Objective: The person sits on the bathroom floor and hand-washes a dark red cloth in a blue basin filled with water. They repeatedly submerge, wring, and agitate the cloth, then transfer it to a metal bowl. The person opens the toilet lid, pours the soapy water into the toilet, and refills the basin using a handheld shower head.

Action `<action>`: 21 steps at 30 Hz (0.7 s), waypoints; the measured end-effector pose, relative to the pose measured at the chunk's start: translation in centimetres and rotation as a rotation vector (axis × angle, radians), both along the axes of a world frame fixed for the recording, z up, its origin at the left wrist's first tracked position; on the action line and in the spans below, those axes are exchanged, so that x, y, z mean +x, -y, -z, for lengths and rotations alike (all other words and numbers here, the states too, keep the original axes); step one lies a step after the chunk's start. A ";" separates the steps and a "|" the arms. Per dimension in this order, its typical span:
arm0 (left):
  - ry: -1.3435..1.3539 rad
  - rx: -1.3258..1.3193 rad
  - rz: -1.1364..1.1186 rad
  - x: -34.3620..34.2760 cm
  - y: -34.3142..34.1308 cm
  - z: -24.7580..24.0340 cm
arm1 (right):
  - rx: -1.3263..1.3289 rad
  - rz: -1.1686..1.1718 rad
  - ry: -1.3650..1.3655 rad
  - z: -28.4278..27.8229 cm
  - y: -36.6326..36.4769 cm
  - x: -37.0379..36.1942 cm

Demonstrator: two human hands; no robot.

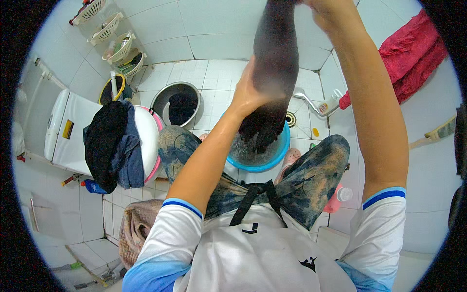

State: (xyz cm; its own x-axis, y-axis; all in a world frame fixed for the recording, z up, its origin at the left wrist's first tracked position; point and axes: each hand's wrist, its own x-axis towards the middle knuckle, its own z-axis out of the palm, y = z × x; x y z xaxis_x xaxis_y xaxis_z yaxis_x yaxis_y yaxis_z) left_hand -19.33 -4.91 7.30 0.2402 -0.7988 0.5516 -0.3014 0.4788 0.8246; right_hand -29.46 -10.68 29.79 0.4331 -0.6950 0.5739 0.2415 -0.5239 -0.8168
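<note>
A long, dark, wet cloth (276,39), perhaps a garment, hangs stretched from the top of the view into a blue basin (262,168) between my knees. My left hand (254,90) is closed round its middle, with the fingers partly blurred and behind the cloth. High at the top edge, my right hand (318,5) grips the cloth's upper end; most of its fingers are cut off by the picture's edge. Cloudy water (238,152) stands in the basin, and the cloth's lower folds dip toward it.
Left of the blue basin, a metal basin (156,103) holds dark cloth (184,108). Dark clothes (109,141) lie over the white toilet (73,129). A red cloth (413,51) hangs at right. A white-headed brush (306,100) and a floor drain (290,119) are beyond the basin.
</note>
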 end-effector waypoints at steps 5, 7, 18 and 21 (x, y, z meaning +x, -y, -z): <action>-0.301 0.081 0.183 0.6 2.3 -0.4 | 0.005 0.039 0.172 3.2 3.5 -4.1; -0.348 0.050 0.184 1.8 2.1 0.1 | 0.089 0.144 0.187 7.4 5.3 -7.4; -0.387 0.276 0.214 0.0 2.0 0.6 | 0.182 0.135 -0.081 27.3 3.7 -10.1; -0.590 0.297 0.188 -0.2 1.8 1.0 | 0.251 -0.112 -0.039 27.2 2.0 -7.6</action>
